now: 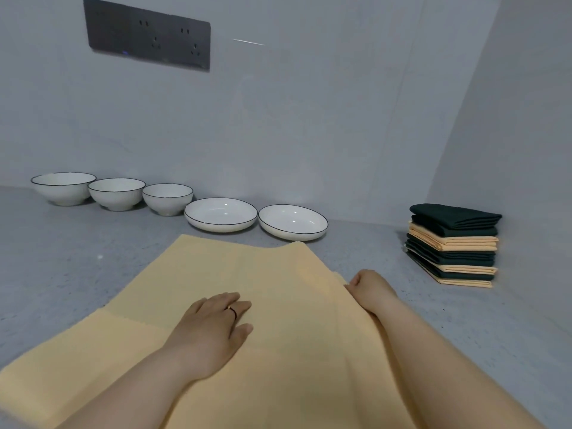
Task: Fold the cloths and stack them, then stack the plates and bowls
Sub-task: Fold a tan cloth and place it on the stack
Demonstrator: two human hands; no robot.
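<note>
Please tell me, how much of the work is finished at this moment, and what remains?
Done: a stack of folded cloths, dark green and yellow, stands at the right. In hand: a yellow cloth lies spread and partly folded; the left hand presses it flat and the right hand pinches its right edge. Left: finish this fold and stack it, then stack the three bowls and two plates, which stand separately in a row.

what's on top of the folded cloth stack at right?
A dark green folded cloth tops the cloth stack; nothing rests on it. Below, yellow and green layers alternate. What lies under the bottom layer is hidden.
</note>
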